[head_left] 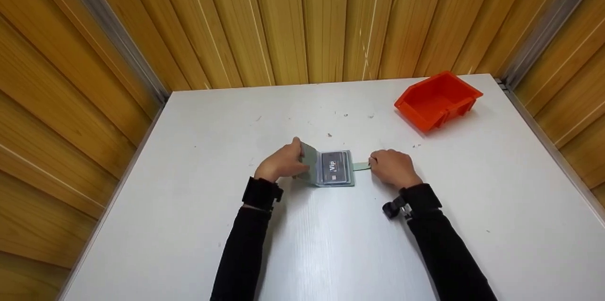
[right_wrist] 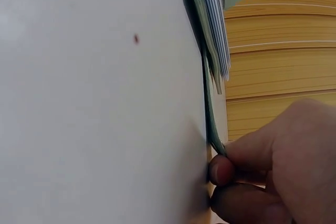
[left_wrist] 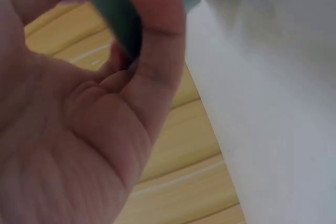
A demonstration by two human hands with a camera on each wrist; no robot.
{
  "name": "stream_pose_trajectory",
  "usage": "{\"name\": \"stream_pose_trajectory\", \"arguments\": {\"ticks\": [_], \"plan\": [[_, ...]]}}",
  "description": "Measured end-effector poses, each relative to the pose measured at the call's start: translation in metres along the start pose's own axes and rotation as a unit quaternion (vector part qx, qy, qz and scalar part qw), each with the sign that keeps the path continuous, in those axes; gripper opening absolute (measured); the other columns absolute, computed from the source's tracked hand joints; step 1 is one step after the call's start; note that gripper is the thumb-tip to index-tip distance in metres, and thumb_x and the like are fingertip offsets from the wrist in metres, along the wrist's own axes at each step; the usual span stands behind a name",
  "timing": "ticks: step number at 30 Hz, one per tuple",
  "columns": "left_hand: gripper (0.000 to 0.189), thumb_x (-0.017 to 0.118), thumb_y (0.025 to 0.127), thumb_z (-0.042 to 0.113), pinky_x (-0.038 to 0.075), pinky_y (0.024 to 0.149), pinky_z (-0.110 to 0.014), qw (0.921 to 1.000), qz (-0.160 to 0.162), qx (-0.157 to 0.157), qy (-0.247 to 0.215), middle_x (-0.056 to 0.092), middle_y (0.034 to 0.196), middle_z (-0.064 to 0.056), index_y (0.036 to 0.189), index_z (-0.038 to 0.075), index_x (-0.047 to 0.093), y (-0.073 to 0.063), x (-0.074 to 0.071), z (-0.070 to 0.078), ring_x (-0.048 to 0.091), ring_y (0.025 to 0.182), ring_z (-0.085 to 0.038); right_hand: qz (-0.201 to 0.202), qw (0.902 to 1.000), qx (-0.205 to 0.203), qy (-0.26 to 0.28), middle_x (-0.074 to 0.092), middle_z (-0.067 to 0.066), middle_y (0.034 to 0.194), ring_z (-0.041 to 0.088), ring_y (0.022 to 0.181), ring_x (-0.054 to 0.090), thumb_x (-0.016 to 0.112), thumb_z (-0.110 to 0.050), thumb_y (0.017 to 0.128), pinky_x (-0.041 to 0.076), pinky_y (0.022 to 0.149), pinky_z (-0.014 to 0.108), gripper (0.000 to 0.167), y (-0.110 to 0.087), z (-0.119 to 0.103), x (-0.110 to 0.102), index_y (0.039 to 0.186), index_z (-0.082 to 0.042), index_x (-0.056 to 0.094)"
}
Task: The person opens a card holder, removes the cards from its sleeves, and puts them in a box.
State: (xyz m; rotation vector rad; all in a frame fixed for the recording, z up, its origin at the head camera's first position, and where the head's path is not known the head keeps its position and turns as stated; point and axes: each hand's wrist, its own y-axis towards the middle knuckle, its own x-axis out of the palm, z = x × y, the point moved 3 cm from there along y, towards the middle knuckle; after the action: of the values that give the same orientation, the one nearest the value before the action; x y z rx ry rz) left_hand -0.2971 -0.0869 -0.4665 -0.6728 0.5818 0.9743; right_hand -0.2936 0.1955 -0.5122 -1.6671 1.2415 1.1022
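My left hand (head_left: 282, 161) pinches the raised cover (head_left: 310, 165) of a green card wallet (head_left: 351, 176) between its fingers. My right hand (head_left: 394, 167) has its fingers clamped on the wallet's strap (head_left: 361, 166). The wallet lies open between my hands on the white worktop (head_left: 208, 164), a dark "Vip" card (head_left: 334, 168) showing inside. Beyond, at back right, sits a red bin (head_left: 418, 117), near wood-patterned walls (head_left: 279, 22).

Your worktop (head_left: 198, 225) looks smooth and faintly glossy, with small marks (head_left: 330, 135) toward its far edge. The card holder (head_left: 311, 155) you hold looks matt and leathery, its card pockets (head_left: 334, 168) shiny, clear plastic. Near the far right corner, the bin (head_left: 416, 119) is smooth plastic. Beyond the far edge, panels (head_left: 283, 22) show wood grain; your sleeves (head_left: 248, 244) are matt cloth.
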Motion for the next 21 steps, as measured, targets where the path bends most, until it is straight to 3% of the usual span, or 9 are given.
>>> {"name": "stream_pose_trajectory", "arguments": {"ticks": [7,12,21], "plan": [[0.026,0.066,0.088,0.009,0.044,0.067,-0.029,0.9964,-0.023,-0.058,0.057,0.055,0.090,-0.004,0.110,0.002,0.054,0.002,0.002,-0.019,0.052,0.079,-0.019,-0.001,1.0000,0.008,0.003,0.070,0.010,0.087,0.029,0.082,0.062,0.050,-0.021,0.105,0.053,0.079,0.049,0.029,0.001,0.000,0.001,0.095,-0.006,0.073],[0.037,0.066,0.086,0.010,0.044,0.067,-0.030,0.9921,-0.015,-0.080,0.096,0.061,0.093,-0.007,0.120,0.000,0.056,0.000,0.006,-0.017,0.053,0.079,-0.021,0.009,0.9999,0.001,0.007,0.071,0.010,0.088,0.028,0.083,0.064,0.050,-0.020,0.104,0.053,0.079,0.049,0.029,0.000,-0.001,0.001,0.093,-0.007,0.074],[0.038,0.068,0.089,0.016,0.049,0.054,-0.029,0.9880,-0.012,-0.119,0.098,0.067,0.106,-0.015,0.122,0.003,0.056,0.000,0.011,-0.015,0.062,0.068,-0.022,0.011,0.9999,-0.001,0.008,0.071,0.010,0.088,0.028,0.082,0.064,0.050,-0.020,0.104,0.053,0.079,0.049,0.029,-0.001,0.000,0.001,0.093,-0.007,0.073]]}}
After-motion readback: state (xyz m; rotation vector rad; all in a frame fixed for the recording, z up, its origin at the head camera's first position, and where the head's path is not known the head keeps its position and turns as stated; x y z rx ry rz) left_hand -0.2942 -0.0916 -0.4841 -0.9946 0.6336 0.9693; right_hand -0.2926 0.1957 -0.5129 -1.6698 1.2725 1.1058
